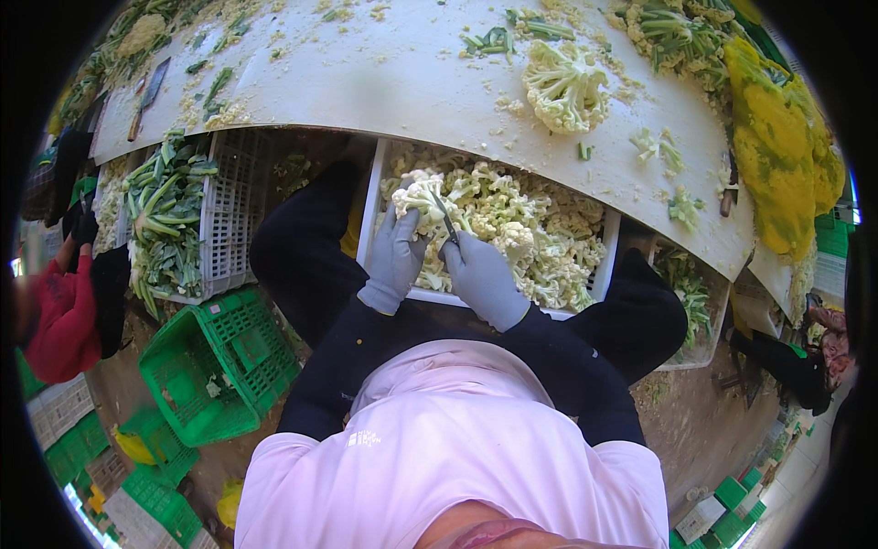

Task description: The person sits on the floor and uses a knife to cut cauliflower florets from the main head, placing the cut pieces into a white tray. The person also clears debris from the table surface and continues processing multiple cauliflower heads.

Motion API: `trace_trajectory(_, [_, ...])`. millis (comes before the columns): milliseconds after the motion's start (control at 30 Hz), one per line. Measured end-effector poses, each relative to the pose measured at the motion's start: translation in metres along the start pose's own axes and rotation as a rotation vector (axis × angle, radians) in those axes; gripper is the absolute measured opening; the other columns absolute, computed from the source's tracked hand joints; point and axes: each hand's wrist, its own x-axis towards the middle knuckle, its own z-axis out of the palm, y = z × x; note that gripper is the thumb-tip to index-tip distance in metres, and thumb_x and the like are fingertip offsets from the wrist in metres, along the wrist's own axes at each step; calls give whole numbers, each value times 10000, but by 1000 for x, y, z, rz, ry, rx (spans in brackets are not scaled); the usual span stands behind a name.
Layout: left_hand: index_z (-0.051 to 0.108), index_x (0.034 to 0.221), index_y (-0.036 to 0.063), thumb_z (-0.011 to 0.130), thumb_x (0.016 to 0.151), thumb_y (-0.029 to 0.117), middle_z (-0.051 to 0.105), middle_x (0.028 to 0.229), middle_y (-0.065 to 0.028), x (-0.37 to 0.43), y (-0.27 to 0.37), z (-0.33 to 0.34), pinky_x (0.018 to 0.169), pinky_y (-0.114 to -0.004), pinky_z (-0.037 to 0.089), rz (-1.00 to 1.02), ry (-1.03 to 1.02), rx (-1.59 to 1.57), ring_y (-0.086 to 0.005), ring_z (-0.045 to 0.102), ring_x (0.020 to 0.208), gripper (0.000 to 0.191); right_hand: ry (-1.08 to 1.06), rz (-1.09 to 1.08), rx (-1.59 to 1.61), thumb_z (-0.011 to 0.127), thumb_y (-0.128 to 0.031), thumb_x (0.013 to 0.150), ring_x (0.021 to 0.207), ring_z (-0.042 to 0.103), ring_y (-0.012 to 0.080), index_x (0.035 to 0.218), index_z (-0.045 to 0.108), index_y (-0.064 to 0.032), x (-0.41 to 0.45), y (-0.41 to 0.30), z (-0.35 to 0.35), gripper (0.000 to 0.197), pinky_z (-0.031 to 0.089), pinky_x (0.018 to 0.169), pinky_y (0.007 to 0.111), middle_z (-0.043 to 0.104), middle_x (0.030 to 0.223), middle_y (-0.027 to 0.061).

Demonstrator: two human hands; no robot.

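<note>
My left hand [397, 259], in a grey glove, holds a cauliflower piece [420, 195] over a white plastic crate [374, 199]. My right hand [485, 278], gloved alike, grips a small knife [447, 223] whose blade points up against that piece; the handle is mostly hidden in the fist. Cut cauliflower florets [525, 237] fill the crate between my knees. A larger cauliflower head portion [566, 89] lies on the white table, beyond the crate to the right.
A large knife [151, 89] lies at the table's left. Leafy trimmings [168, 213] overhang a white crate [233, 213]. Green crates [219, 370] stand on the floor at left. A yellow sack [775, 151] sits at right. A person in red [65, 316] works at far left; another person's limbs show at far right.
</note>
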Motion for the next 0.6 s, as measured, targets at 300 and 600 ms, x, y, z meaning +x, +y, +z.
trace_trajectory(300, [382,1528,-4,595,1003,128,462,1522,-151,-2,-2,4,1106,-352,436,23,-296,-57,-241,476,1381,581,-300,535,265,499,-281,1024,567,653,159,1027,658,-1,20,7,-61,322,534,520,319,696,805,101])
trace_trajectory(600, [354,1519,-74,792,880,379,541,1416,-299,108,40,107,979,-366,536,-8,-244,425,-319,651,1203,897,189,-19,-595,537,-268,988,803,696,418,987,682,-36,120,34,-207,274,537,716,510,704,847,239])
